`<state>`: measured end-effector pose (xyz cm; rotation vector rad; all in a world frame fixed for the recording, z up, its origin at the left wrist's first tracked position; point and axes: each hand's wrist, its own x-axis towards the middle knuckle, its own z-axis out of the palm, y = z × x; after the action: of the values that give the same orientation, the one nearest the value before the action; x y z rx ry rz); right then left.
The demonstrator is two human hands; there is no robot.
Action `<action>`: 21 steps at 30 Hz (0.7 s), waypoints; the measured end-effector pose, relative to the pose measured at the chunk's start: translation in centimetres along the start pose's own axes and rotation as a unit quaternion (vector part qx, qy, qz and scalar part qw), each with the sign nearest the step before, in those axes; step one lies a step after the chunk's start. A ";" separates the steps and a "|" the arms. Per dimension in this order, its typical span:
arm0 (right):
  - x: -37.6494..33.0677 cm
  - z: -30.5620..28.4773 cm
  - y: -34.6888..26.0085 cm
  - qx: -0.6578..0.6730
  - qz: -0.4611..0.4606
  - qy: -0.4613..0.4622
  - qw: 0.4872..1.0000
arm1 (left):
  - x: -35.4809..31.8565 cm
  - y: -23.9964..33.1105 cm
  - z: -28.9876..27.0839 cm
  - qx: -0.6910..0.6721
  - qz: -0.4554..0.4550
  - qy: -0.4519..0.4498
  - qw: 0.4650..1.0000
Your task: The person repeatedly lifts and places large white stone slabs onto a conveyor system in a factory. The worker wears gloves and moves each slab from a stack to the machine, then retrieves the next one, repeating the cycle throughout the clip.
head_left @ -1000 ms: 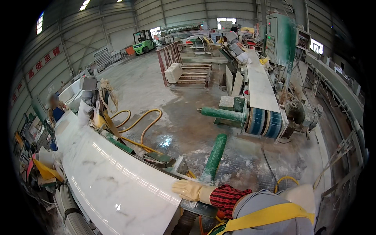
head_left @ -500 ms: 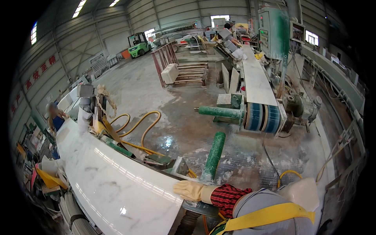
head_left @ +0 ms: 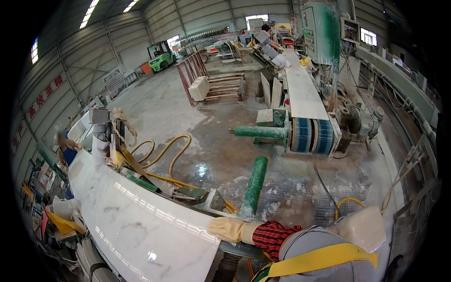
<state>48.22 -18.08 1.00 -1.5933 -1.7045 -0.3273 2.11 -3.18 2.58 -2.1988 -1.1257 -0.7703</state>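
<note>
My left hand, in a yellowish work glove with a red plaid sleeve behind it, lies flat on the near right edge of a long white marble slab with grey veins. The fingers are stretched out to the left and hold nothing. The slab runs from the lower middle up to the left. A pale rounded shape at my right side may be my right hand in a glove; I cannot tell its fingers. My grey top with a yellow strap fills the lower edge.
A green roller and yellow hoses lie on the wet floor beyond the slab. A machine with a blue drum and a long slab line stands at right. A person stands at the slab's far left end. Wooden racks and a green forklift are farther back.
My left hand stays on the slab's edge. The view has shifted slightly; nothing else visibly moved.
</note>
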 end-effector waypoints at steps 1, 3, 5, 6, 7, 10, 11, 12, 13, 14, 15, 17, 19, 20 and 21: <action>-0.2 0.1 0.1 0.005 0.008 -0.009 1.000 | 0.0 0.0 -0.1 -0.001 0.000 -0.006 1.000; -0.7 0.5 0.3 0.001 0.022 -0.034 0.999 | -0.1 0.1 -0.3 -0.004 0.000 -0.017 1.000; -1.0 0.7 0.5 0.001 0.033 -0.050 0.998 | -0.2 0.2 -0.6 -0.007 -0.001 -0.028 1.000; -1.1 0.8 0.5 0.003 0.034 -0.053 0.998 | -0.4 0.1 -0.7 -0.008 -0.002 -0.034 0.999; -1.2 0.9 0.6 0.006 0.036 -0.057 0.998 | -0.5 0.1 -0.8 -0.009 -0.003 -0.040 0.999; -1.1 0.8 0.5 -0.003 0.046 -0.075 0.996 | -0.9 -0.3 -0.8 -0.011 -0.005 -0.056 0.998; -1.0 0.7 0.4 -0.004 0.044 -0.079 0.996 | -1.0 -0.5 -0.7 -0.011 -0.011 -0.095 0.995; -0.9 0.5 0.3 -0.005 0.045 -0.080 0.996 | -1.1 -0.6 -0.4 -0.010 -0.014 -0.101 0.995; -0.8 0.3 0.1 -0.004 0.047 -0.077 0.996 | -1.2 -0.7 -0.2 -0.010 -0.016 -0.108 0.994; -0.8 0.0 0.0 -0.003 0.043 -0.074 0.996 | -1.2 -0.7 0.0 -0.009 -0.016 -0.108 0.994; -0.7 -0.2 -0.2 -0.001 0.041 -0.068 0.997 | -1.4 -0.5 0.2 -0.009 -0.017 -0.107 0.994; -0.6 -0.6 -0.4 0.001 0.040 -0.068 0.997 | -1.5 -0.2 0.4 -0.009 -0.019 -0.105 0.994; -0.5 -0.9 -0.6 0.001 0.043 -0.078 0.996 | -1.6 0.1 0.4 -0.009 -0.020 -0.102 0.995; -0.4 -1.0 -0.6 0.002 0.042 -0.078 0.996 | -1.6 0.1 0.4 -0.009 -0.021 -0.100 0.995; -0.4 -1.1 -0.7 0.003 0.042 -0.078 0.996 | -1.7 0.1 0.4 -0.009 -0.021 -0.099 0.995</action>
<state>47.95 -19.20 1.68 -1.7187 -1.7467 -0.1589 1.51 -3.83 1.09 -2.3123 -1.2689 -0.5927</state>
